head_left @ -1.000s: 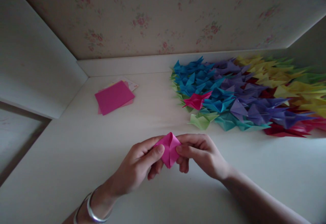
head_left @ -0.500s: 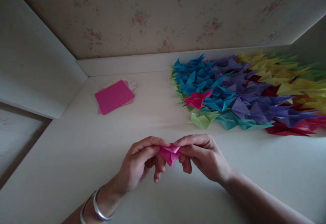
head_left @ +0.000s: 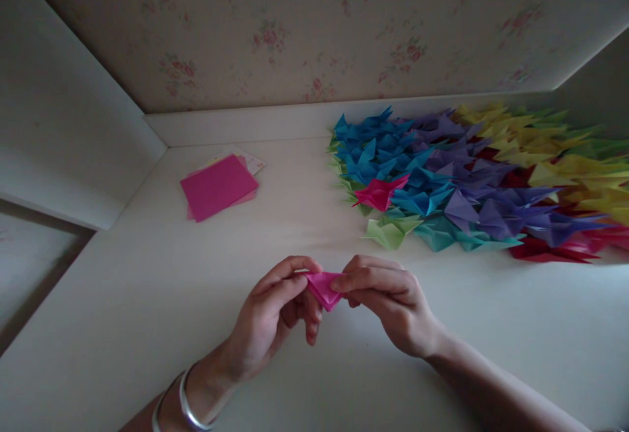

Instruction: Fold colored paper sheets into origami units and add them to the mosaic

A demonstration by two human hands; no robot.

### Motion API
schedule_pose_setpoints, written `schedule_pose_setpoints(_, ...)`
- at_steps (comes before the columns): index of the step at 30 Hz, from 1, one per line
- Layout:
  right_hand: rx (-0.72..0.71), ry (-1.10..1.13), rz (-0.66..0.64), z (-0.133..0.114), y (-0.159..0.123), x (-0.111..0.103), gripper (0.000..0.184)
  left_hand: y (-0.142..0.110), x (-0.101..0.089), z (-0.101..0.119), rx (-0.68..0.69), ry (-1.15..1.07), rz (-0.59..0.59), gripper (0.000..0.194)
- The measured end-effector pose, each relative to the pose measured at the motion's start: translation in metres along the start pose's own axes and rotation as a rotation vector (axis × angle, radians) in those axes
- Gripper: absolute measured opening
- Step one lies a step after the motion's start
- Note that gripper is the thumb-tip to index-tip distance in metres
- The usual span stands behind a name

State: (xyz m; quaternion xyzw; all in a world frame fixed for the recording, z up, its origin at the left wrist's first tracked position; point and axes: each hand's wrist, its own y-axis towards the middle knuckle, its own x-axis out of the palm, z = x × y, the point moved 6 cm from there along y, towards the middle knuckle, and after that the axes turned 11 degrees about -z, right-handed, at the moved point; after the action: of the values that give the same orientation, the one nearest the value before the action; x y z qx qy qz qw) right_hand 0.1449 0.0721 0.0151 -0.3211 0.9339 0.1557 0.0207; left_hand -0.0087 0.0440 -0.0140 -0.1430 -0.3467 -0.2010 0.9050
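A small folded piece of pink origami paper is held between my two hands above the white table. My left hand pinches its left corner between thumb and forefinger, the other fingers curled beneath. On the right side, my right hand grips the paper, with thumb and forefinger pressed near its upper right corner. The paper is a small downward-pointing triangle with layered edges; its underside is hidden. Silver bangles circle my left wrist.
A stack of pink paper sheets lies at the back left. Many folded paper cranes in blue, purple, yellow, green and red cover the right back, with one pink crane among them. A floral wall rises behind.
My right fingers have shifted onto the front of the pink paper. Its centre flap, lifted before, now lies flatter, and the front looks smoother.
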Motion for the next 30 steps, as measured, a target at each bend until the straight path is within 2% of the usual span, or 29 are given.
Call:
schedule_pose_setpoints(3,-0.035,-0.063,-0.005,-0.002,0.0,0.0,0.03,-0.001,0.0,0.002,-0.004,0.056,-0.022,0.028)
schedule_pose_setpoints(8,-0.091,-0.195,-0.059,-0.007,0.001,0.003,0.032,0.0,-0.006,0.002,-0.144,0.343,0.109,0.035)
schedule_pose_setpoints(14,-0.067,-0.173,-0.052,-0.002,0.005,-0.002,0.028,0.002,-0.001,0.006,-0.16,0.531,0.043,0.036)
schedule_pose_setpoints(19,0.101,-0.075,-0.118,0.005,0.009,0.0,0.021,0.0,-0.002,0.009,-0.125,0.658,0.042,0.031)
schedule_pose_setpoints(24,0.388,0.046,-0.043,0.022,0.006,0.003,0.027,-0.002,0.002,0.015,-0.063,0.96,0.046,0.029)
schedule_pose_setpoints(27,0.42,0.112,-0.053,0.025,0.005,0.005,0.026,-0.002,0.006,0.017,-0.038,1.082,0.036,0.028)
schedule_pose_setpoints(30,0.4,0.123,-0.033,0.024,0.005,0.003,0.02,-0.001,0.007,0.017,-0.061,1.084,0.034,0.03)
